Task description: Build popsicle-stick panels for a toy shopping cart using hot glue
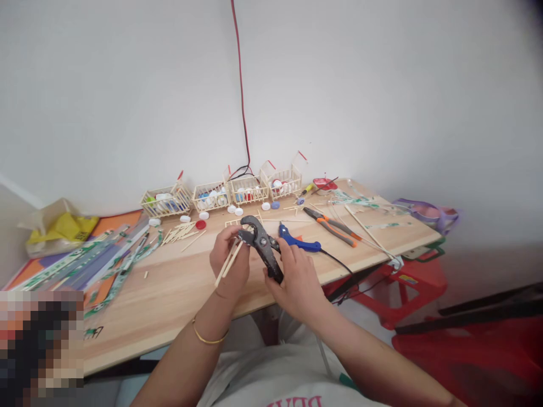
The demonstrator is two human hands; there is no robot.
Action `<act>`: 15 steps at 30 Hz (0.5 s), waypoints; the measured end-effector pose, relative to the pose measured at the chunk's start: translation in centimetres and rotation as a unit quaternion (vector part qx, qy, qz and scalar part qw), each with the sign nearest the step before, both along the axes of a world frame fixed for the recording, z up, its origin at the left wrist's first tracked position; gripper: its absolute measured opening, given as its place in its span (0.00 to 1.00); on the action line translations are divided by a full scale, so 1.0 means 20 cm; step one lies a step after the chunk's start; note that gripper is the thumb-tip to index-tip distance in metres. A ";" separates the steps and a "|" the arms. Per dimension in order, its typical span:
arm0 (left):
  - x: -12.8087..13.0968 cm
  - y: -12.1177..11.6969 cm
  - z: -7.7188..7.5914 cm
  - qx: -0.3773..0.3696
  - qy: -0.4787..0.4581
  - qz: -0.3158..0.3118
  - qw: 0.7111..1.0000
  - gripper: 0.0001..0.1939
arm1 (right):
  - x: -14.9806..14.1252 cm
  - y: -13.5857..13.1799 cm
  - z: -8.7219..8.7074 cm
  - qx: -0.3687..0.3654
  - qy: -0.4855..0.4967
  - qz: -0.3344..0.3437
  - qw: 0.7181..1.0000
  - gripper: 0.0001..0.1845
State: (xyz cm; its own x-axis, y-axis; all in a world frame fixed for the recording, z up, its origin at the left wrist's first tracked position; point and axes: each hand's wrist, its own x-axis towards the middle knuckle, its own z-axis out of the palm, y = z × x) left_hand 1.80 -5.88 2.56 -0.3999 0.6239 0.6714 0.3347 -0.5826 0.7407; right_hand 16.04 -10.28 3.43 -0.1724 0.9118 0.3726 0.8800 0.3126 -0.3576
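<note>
And here's the pale wooden table [178, 294], blue glue gun [307, 245] lying on it! Right of the gun, orange-handled pliers [335, 226]. Beyond it and leftward, four little stick baskets [177, 210] line up. Well left of it, loose sticks [180, 232] beside a red cap [201, 225]; farther left, clear plastic sleeves [116, 280]!

Wears a pale, off-white top [267, 376] with large pink lettering [294, 402] on the front, partly cut off, and a thin, gold-coloured bangle [208, 341] around the left forearm [182, 364].
</note>
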 end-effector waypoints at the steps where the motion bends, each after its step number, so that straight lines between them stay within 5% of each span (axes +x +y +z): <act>1: 0.00 0.00 0.00 0.001 -0.010 -0.001 1.000 0.11 | 0.01 0.01 0.00 0.003 0.000 0.003 1.000 0.32; 15: 0.00 0.01 0.01 0.010 -0.074 -0.049 0.996 0.13 | 0.08 0.09 -0.01 0.036 -0.005 0.046 0.998 0.28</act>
State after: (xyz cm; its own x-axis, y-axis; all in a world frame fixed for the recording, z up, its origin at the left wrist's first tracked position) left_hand 1.87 -5.69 2.82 -0.4326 0.6523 0.6223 0.1636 -0.6220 0.7657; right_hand 17.54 -8.52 3.16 -0.2590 0.8626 0.4346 0.8495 0.4176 -0.3225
